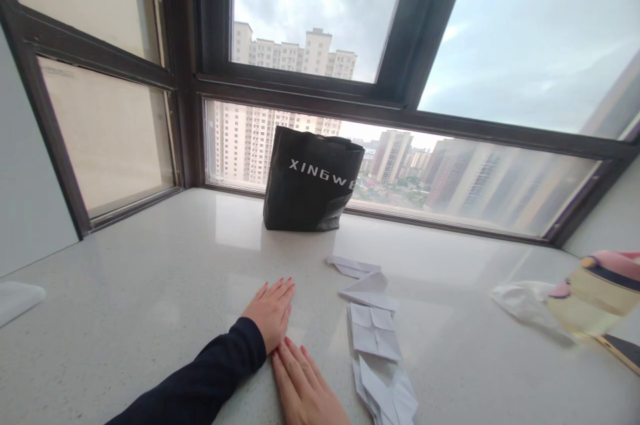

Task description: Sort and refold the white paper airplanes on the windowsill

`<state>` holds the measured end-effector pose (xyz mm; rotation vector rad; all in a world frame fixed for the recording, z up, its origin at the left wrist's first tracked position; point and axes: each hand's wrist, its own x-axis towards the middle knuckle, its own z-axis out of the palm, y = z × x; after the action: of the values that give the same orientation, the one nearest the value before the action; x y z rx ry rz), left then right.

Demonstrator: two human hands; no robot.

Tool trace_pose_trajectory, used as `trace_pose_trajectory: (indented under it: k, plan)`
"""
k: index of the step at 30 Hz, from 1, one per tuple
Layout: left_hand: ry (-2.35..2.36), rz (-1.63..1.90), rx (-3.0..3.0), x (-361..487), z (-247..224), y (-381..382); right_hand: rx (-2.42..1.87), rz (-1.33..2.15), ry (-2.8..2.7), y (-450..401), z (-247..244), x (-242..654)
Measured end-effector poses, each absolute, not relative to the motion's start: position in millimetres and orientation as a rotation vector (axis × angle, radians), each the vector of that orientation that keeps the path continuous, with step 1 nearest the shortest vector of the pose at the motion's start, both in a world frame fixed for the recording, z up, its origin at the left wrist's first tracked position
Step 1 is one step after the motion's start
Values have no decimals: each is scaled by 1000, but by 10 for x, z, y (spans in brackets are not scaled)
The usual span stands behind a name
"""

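My left hand (270, 313) lies flat on the white speckled sill (165, 345), fingers stretched out and holding nothing. Just below it, my right hand (306, 381) is also laid flat with straight fingers, its fingertips close to the left wrist. To the right of both hands runs a column of folded white paper pieces: a narrow strip (354, 267), a pointed fold (369, 290), a square fold (375, 331) and a larger winged fold (387, 391). Neither hand touches these papers.
A black bag (313, 185) with white lettering stands by the window. At right are a crumpled white tissue (525, 301), a yellowish container with a pink top (595, 295) and a phone-like dark object (623, 350). A white item (20, 299) lies at far left.
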<state>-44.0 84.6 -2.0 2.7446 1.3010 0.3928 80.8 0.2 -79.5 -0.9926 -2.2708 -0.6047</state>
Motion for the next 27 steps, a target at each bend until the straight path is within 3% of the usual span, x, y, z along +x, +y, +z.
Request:
trace_pose_trajectory:
  k: [11,27]
  plan:
    - [1298,366,2773,-452,14,826,-1012,-714,-2108,20,-906,724]
    - [1328,271,2792,-453,15,836,-979,-941,-2011,-5,-669,698]
